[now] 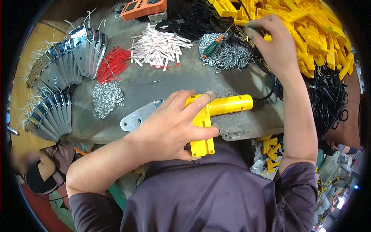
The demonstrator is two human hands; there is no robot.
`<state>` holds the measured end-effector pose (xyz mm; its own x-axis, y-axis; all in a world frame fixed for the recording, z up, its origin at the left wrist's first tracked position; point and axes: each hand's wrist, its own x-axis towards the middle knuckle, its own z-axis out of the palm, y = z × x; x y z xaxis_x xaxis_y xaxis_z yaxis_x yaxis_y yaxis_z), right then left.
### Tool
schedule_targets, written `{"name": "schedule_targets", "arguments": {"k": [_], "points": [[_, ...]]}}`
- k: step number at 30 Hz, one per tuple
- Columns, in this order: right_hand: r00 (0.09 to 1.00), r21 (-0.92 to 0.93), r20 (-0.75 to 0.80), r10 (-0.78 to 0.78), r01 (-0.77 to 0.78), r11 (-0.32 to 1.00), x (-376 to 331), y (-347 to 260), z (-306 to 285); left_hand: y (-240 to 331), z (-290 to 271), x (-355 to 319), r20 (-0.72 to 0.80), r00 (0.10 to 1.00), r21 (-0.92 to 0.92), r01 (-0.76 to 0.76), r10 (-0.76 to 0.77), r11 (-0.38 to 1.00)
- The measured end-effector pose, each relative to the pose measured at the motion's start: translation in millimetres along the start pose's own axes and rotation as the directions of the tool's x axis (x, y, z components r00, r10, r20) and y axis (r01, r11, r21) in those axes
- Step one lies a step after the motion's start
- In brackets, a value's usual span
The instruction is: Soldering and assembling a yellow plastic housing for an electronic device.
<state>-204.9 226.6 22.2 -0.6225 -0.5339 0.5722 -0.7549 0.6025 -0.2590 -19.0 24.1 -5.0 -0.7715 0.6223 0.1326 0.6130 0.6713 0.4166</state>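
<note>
My left hand (174,125) is wrapped over a yellow plastic tool handle (232,104) at the table's front edge, thumb and fingers on its housing. From the handle a flat grey metal blade (135,118) with holes sticks out to the left, and a black cord (266,97) leaves its right end. At the far right, my right hand (272,36) is closed beside the yellow parts pile, its fingertips near a dark cable; what they hold, if anything, is hidden. Just left of it lies a heap of silver screws (232,56) with a green-and-orange screwdriver (212,47) on top.
Yellow plastic housings (309,29) pile up at the far right, above bundled black cords (328,96). White sleeves (156,46), red pieces (114,63) and small silver nuts (107,98) lie in heaps. Metal blades with wires (58,65) fan out left. An orange meter (143,8) sits behind.
</note>
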Motion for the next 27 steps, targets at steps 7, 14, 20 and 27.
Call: {"name": "schedule_targets", "arguments": {"k": [7,14,20,27], "points": [[0.859,0.822,0.481,0.174,-0.511,0.252,-97.6,-77.4,-17.9,-2.9,3.0,1.1,-0.013,1.0,-0.039,-0.015,0.014,0.999],[0.965,0.282,0.251,-0.07,-0.004,0.959,-122.4,-64.5,-12.2,-2.6,4.9,1.4,-0.033,0.999,-0.01,-0.002,0.002,1.0],[0.908,0.373,0.403,-0.115,-0.049,0.927,-121.9,-63.3,-18.6,-3.2,5.6,1.3,-0.042,0.999,-0.041,-0.026,0.025,0.999],[0.838,0.413,0.435,-0.33,0.139,0.9,-94.1,-88.6,-10.7,-5.3,0.7,-3.3,0.049,0.999,-0.035,-0.02,0.022,0.999]]}}
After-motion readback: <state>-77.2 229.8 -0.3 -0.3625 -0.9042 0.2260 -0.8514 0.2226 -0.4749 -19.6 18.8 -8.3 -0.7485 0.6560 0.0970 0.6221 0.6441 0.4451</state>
